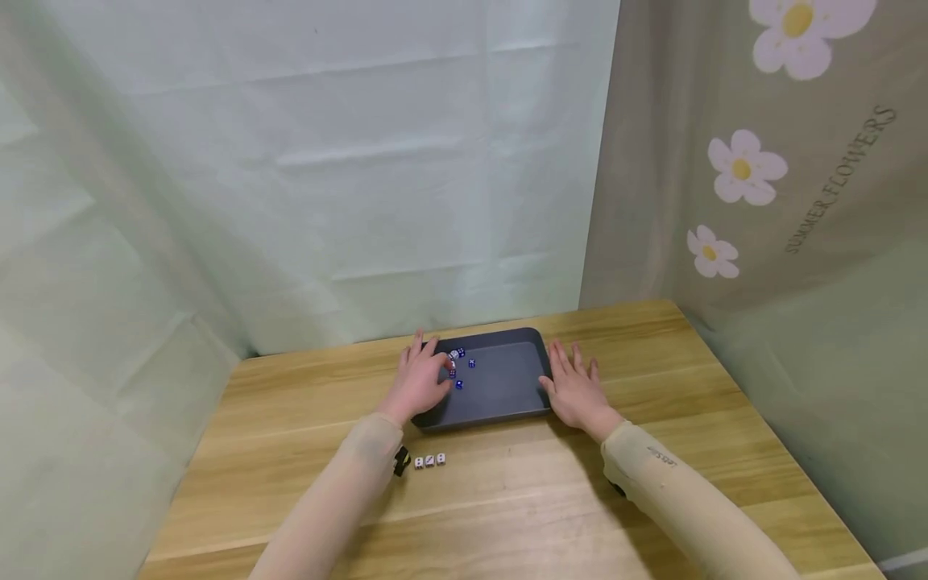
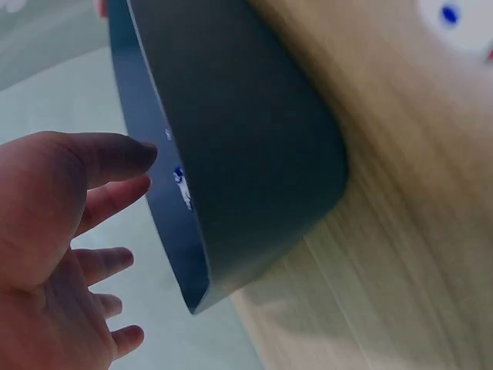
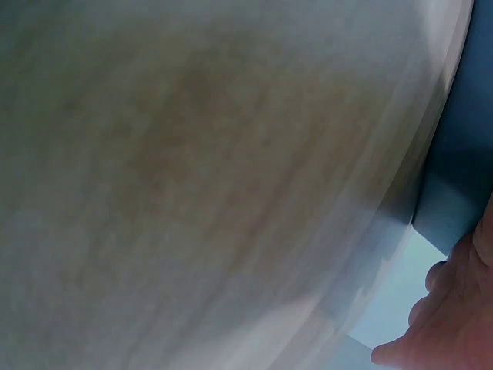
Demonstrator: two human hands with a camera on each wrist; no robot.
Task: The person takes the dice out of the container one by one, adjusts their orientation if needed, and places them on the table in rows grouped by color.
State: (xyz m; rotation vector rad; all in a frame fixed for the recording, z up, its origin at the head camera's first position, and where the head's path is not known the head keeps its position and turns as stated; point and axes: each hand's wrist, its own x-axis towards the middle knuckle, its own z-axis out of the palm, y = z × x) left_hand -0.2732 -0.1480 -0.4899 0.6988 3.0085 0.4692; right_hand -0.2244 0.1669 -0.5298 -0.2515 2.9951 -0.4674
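Note:
A dark grey rectangular tray (image 1: 503, 395) lies on the wooden table, with several blue dice (image 1: 472, 363) and some white ones (image 1: 454, 354) near its left end. Over that left end is my left hand (image 1: 418, 383), its thumb and index finger reaching past the rim. The left wrist view shows a gap between thumb and index finger, with the dice (image 2: 182, 187) partly hidden behind the tray wall (image 2: 254, 131). My right hand (image 1: 576, 391) rests along the tray's right side with fingers extended; only part of it shows in the right wrist view.
Three white dice (image 1: 430, 461) stand in a row on the table (image 1: 507, 499), in front of the tray and beside the left wrist. A pale curtain (image 1: 406, 201) hangs behind the table, and a flower-printed one (image 1: 652, 161) hangs at the right.

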